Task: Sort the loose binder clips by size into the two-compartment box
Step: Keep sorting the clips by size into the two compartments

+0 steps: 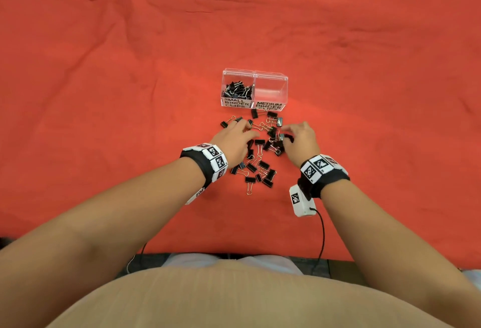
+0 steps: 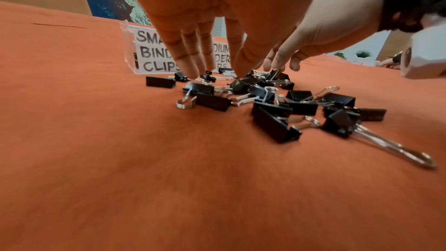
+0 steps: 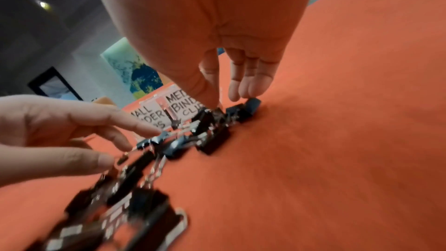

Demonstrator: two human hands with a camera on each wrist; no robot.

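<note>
A clear two-compartment box (image 1: pixel 255 74) stands on the red cloth. Its left half, labelled small binder clips (image 1: pixel 238 91), holds several black clips. The right half, labelled medium (image 1: pixel 269 91), holds none. Several loose black binder clips (image 1: pixel 260 163) lie scattered just in front of the box. My left hand (image 1: pixel 247 130) reaches into the pile's left side, with straight fingers (image 2: pixel 190 64) touching clips. My right hand (image 1: pixel 285 134) is at the pile's right side, where thumb and forefinger (image 3: pixel 212 100) pinch a black clip (image 3: pixel 217 111). Its other fingers rest on a neighbouring clip (image 3: pixel 252 103).
The red cloth (image 1: pixel 104 93) covers the whole table and is wrinkled at the back. The table's front edge (image 1: pixel 234 253) is near my body. A white wrist camera (image 1: pixel 302 200) with a black cable hangs under my right wrist.
</note>
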